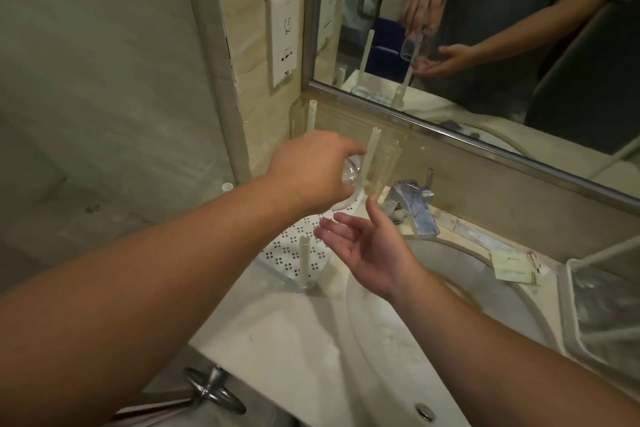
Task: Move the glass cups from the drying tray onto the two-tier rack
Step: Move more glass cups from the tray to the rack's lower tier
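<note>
My left hand point(311, 173) grips a clear glass cup point(351, 172) from above and holds it tilted over the two-tier rack point(294, 250). The rack stands in the counter's back-left corner and has white posts and a perforated lower shelf. Under my fingers, what looks like another glass point(341, 206) rests on that shelf. My right hand point(360, 243) hovers just below the cup, palm up, fingers relaxed and holding nothing. The clear drying tray point(571, 291) sits at the right edge; its contents are blurred.
A chrome faucet point(412, 208) stands right of the rack, behind the round sink basin point(450, 315). The mirror point(485, 107) runs along the back wall and reflects both hands. A wall socket point(282, 38) is above the rack. Paper sachets point(512, 263) lie near the tray.
</note>
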The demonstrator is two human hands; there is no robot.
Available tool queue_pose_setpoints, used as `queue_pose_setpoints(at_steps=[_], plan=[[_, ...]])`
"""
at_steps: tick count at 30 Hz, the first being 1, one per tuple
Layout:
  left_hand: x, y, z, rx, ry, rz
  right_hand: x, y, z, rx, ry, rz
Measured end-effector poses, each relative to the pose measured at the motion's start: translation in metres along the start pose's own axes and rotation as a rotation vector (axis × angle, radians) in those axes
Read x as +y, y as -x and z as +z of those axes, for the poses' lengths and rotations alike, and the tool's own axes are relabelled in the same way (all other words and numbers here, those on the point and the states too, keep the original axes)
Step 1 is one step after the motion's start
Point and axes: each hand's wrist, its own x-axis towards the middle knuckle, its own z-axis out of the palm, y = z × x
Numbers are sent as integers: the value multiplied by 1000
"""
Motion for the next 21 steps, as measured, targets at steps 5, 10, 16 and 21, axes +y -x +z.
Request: queue_pose_setpoints(at_steps=[5, 10, 16, 21], plan=[[22, 7, -10, 45, 74, 114, -5, 14, 7, -199, -264, -51], [29, 12, -12, 94, 133, 144, -11, 24, 4, -249, -385, -79], [32, 21, -7, 77, 248, 139, -20, 39, -6, -264, -280, -105], [34, 29, 7, 55, 362, 140, -29, 50, -17, -202, -185, -137]])
